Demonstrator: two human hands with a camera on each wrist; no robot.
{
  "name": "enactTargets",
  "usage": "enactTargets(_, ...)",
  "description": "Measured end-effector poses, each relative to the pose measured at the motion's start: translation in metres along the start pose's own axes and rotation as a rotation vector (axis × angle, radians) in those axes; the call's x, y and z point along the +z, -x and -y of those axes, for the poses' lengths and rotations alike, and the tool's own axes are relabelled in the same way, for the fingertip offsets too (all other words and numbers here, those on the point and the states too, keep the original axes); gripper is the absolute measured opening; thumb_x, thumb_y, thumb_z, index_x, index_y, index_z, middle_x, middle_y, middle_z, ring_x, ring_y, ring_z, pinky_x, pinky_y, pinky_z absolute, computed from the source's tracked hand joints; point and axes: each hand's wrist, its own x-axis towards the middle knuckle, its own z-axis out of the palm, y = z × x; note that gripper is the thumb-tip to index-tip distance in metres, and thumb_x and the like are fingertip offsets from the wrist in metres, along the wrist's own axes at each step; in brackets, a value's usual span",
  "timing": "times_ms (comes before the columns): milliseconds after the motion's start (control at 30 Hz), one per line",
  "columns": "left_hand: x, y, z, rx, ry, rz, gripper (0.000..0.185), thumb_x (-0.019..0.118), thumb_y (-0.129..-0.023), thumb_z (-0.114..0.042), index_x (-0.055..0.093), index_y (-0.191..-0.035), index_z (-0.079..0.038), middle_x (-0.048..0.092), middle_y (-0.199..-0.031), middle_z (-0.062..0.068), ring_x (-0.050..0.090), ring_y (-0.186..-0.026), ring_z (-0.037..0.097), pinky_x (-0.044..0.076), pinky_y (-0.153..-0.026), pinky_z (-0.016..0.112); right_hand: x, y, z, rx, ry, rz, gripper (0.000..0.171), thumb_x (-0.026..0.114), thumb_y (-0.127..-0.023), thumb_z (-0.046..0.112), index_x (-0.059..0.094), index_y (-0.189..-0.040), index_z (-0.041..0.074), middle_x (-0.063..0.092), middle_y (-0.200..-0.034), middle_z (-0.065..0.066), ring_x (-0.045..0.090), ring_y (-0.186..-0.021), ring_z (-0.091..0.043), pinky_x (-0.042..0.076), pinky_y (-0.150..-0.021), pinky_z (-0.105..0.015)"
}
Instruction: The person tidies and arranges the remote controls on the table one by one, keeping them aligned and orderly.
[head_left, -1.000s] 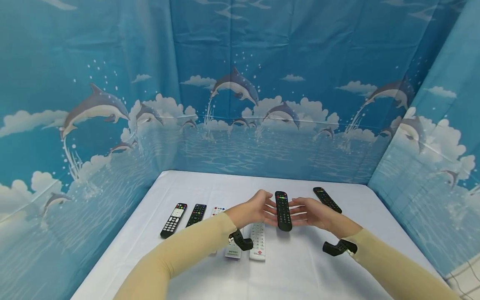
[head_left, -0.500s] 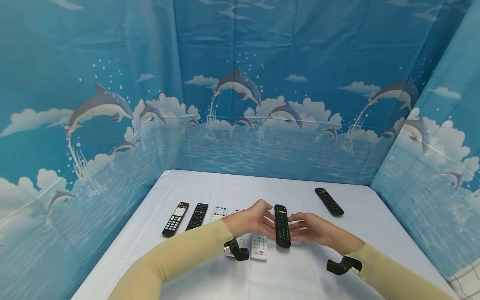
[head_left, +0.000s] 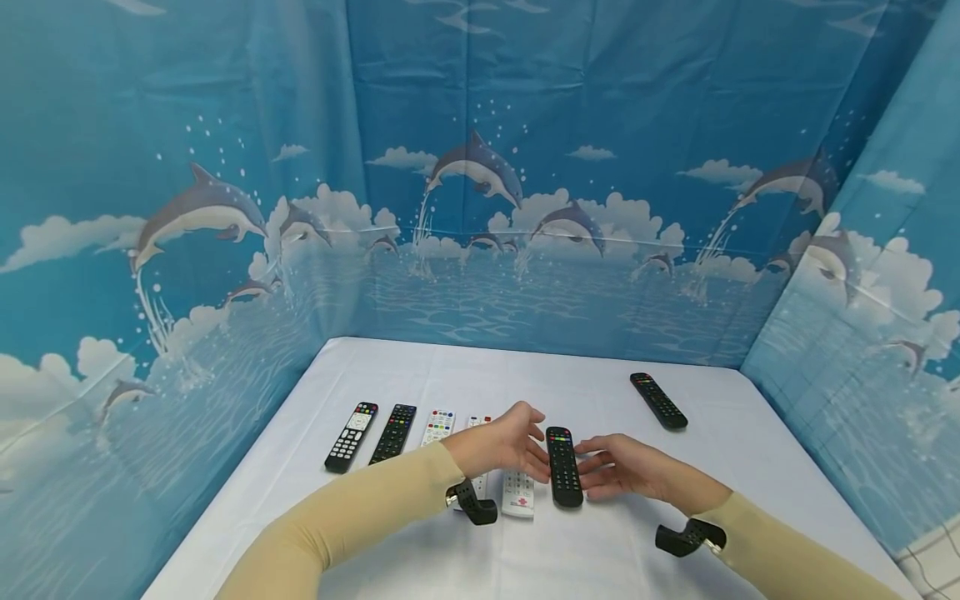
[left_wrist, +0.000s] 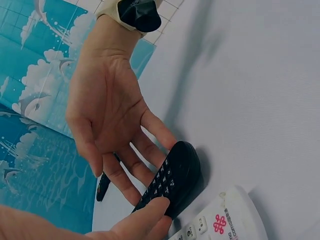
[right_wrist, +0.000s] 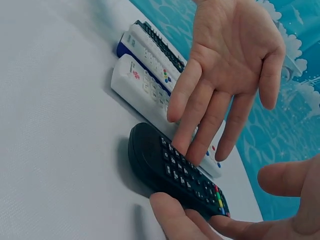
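Note:
A black remote control [head_left: 564, 468] lies on the white tabletop between my two hands. My left hand [head_left: 512, 442] is at its left side, with loosely straight fingers whose tips reach its edge. On the opposite side, my right hand [head_left: 632, 472] has its fingers extended and its fingertips at the remote's right edge. In the right wrist view the left palm [right_wrist: 235, 55] faces the remote, fingers spread. The left wrist view shows the right palm [left_wrist: 107, 105] just as spread. A white remote [head_left: 518, 493] lies just left of the black one, partly under my left hand.
Another white remote [head_left: 480, 485] is partly hidden by my left wrist. Farther left lie a white remote with coloured buttons [head_left: 438, 425], a black remote [head_left: 393, 433] and a black-and-white remote [head_left: 351, 437]. One more black remote [head_left: 658, 402] lies at the back right. A dolphin-print curtain [head_left: 480, 308] surrounds the table.
The black remote has come down and nearer to me, from between both hands onto the table beside the white remote. My hands moved nearer with it, and their fingers have loosened from it.

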Motion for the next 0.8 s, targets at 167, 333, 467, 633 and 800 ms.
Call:
enactTargets(167, -0.0007, 0.0017, 0.0001, -0.002, 0.001, 0.004, 0.069, 0.038, -0.102, -0.029, 0.02, -0.15, 0.017, 0.033, -0.136, 0.052, 0.032, -0.131, 0.065, 0.036, -0.103, 0.069, 0.0007, 0.0007, 0.0002, 0.0, 0.021, 0.028, 0.06, 0.051, -0.103, 0.029, 0.038, -0.146, -0.01, 0.06, -0.119, -0.028, 0.07, -0.096, -0.034, 0.058, -0.084, -0.046)
enactTargets(333, -0.0024, 0.0037, 0.0008, 0.001, 0.004, 0.01, 0.069, 0.037, -0.103, -0.031, 0.02, -0.15, 0.016, 0.034, -0.137, 0.051, 0.034, -0.131, 0.064, 0.037, -0.103, 0.068, 0.0005, 0.0004, -0.0022, 0.009, 0.012, 0.007, 0.057, 0.053, -0.102, 0.029, 0.043, -0.144, -0.009, 0.062, -0.116, -0.026, 0.071, -0.095, -0.034, 0.059, -0.081, -0.044)
enactTargets(467, -0.0044, 0.0043, 0.0008, 0.002, 0.009, 0.013, 0.069, 0.036, -0.103, -0.031, 0.021, -0.151, 0.016, 0.035, -0.137, 0.051, 0.036, -0.13, 0.063, 0.038, -0.103, 0.068, 0.0004, -0.0004, -0.0037, 0.014, 0.007, 0.003, 0.056, 0.053, -0.102, 0.029, 0.043, -0.144, -0.008, 0.062, -0.116, -0.027, 0.071, -0.096, -0.035, 0.059, -0.081, -0.044)
enactTargets(633, -0.0062, 0.0062, -0.0013, 0.004, 0.03, 0.02, 0.068, 0.036, -0.104, -0.031, 0.021, -0.151, 0.015, 0.034, -0.138, 0.051, 0.036, -0.131, 0.063, 0.037, -0.105, 0.065, -0.0012, -0.0012, -0.0031, 0.018, 0.003, 0.02, 0.056, 0.052, -0.103, 0.029, 0.043, -0.144, -0.008, 0.062, -0.117, -0.027, 0.071, -0.096, -0.035, 0.059, -0.082, -0.045)
enactTargets(800, -0.006, 0.008, -0.0056, 0.016, 0.049, 0.024, 0.068, 0.037, -0.104, -0.03, 0.021, -0.151, 0.016, 0.03, -0.141, 0.05, 0.033, -0.133, 0.063, 0.035, -0.107, 0.064, -0.0074, -0.0027, -0.0024, 0.015, 0.028, 0.007, 0.054, 0.05, -0.104, 0.03, 0.045, -0.143, -0.007, 0.063, -0.116, -0.024, 0.07, -0.097, -0.034, 0.058, -0.084, -0.047)
